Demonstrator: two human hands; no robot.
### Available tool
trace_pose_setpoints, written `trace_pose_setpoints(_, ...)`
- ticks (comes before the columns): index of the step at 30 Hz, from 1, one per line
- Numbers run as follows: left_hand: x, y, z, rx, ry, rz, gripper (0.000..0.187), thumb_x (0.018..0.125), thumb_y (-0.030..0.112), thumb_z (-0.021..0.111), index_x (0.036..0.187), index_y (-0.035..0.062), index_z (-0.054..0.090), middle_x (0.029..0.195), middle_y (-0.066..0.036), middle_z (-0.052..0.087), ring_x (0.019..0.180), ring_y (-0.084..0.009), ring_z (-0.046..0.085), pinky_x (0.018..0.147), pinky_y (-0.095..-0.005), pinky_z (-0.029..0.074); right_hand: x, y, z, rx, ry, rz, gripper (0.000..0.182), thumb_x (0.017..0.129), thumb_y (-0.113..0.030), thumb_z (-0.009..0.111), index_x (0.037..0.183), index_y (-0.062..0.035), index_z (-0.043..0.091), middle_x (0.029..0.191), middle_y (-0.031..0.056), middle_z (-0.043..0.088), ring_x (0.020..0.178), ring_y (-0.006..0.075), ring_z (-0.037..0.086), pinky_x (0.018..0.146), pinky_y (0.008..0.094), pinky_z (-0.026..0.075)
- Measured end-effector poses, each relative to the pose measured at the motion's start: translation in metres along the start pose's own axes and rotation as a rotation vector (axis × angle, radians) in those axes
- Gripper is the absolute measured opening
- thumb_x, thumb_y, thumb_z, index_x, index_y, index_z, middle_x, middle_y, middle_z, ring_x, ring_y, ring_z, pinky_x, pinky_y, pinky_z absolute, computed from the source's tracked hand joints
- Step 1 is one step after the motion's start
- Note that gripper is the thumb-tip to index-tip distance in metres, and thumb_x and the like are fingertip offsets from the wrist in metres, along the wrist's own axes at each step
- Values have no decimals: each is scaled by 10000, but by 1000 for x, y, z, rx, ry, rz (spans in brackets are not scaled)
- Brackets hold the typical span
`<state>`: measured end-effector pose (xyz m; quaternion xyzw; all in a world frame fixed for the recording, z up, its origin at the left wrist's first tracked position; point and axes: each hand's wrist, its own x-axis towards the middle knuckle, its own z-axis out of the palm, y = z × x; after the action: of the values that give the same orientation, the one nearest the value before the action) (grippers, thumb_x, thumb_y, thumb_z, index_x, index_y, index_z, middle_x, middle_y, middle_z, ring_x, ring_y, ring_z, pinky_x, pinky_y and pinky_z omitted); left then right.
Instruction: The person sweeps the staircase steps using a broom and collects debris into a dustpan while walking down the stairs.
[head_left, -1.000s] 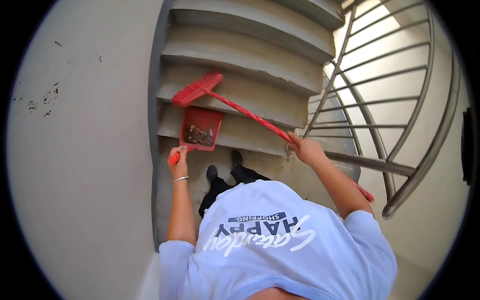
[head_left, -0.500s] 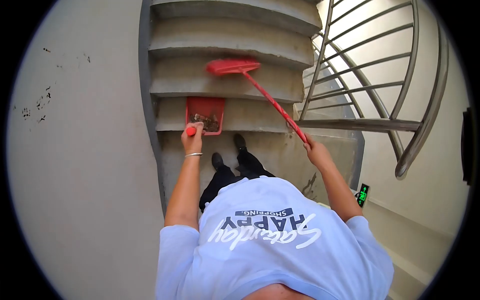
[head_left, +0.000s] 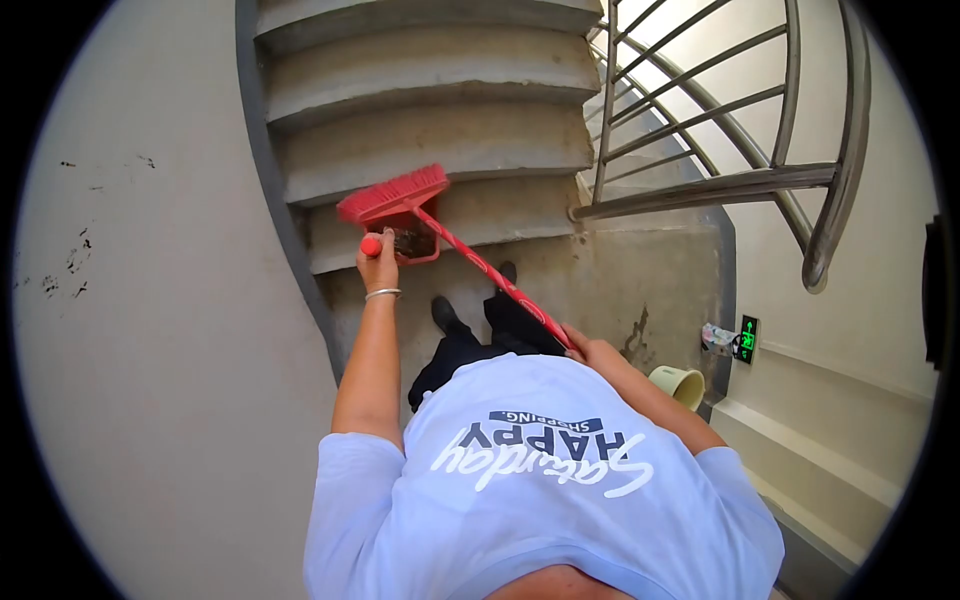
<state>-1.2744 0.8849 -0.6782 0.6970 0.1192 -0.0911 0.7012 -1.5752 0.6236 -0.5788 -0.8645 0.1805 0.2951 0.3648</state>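
My left hand (head_left: 378, 262) is wrapped round the handle of a red dustpan (head_left: 428, 238), whose round red end shows above my fist. Dark debris (head_left: 408, 243) lies in the pan, which sits over a stair tread. A red broom (head_left: 480, 262) slants across in front of me, its handle gripped in my right hand (head_left: 580, 343) close to my waist. The broom's bristled head (head_left: 395, 194) overlaps the far part of the dustpan and hides some of it. Its bristles point up and away from me.
Concrete stairs (head_left: 430, 135) rise ahead, with a grey-edged wall (head_left: 150, 330) on the left. A metal railing (head_left: 720, 185) curves along the right. A pale bucket (head_left: 678, 384), a plastic bag (head_left: 717, 339) and a lit green exit sign (head_left: 747, 338) are at the lower right.
The broom head has come down and left from the higher step to the dustpan. My right hand has drawn in toward my body. The view has shifted, bringing the bucket into sight.
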Motion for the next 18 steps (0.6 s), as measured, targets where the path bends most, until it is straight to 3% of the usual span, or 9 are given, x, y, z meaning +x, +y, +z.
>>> trace_pose_setpoints(5,23,-51,-17,39,13,101,226,864,195,657,689,95,554,657,21,567,553,-58,457,516,-220,379,29,-36,-32,-170,2,-39,536,911,-286,501,1400,-144,336,791,249,625,720,416,610,650,502,468)
trace_pose_setpoints(9,3,-2,-2,132,39,45,227,856,185,659,685,84,551,697,1,607,613,-80,501,585,-234,413,114,-66,-49,-316,60,-177,477,931,-286,465,1372,-142,355,816,217,637,737,401,611,634,505,465)
trace_pose_setpoints(11,1,0,2,63,35,-3,242,852,174,655,677,65,529,636,16,539,615,-96,540,583,-237,452,157,-80,-49,-334,68,-243,433,933,-281,458,1335,-136,391,848,207,645,781,395,617,665,501,472)
trace_pose_setpoints(13,16,-20,-5,148,63,45,238,846,171,658,671,62,538,644,11,556,643,-92,538,618,-239,441,193,-95,-48,-331,51,-251,412,934,-278,454,1317,-135,408,862,203,648,808,392,620,686,498,476)
trace_pose_setpoints(16,19,-28,-4,206,109,80,228,839,170,659,667,58,558,660,-2,586,663,-92,533,651,-248,434,232,-83,-57,-378,77,-257,385,931,-280,458,1288,-139,438,917,193,650,880,380,621,724,487,482)
trace_pose_setpoints(18,19,-25,-4,199,136,67,226,836,179,657,664,59,573,667,-3,595,645,-100,522,642,-260,432,243,-57,-78,-424,104,-174,429,925,-325,472,1330,-190,425,986,171,650,915,366,613,755,474,484)
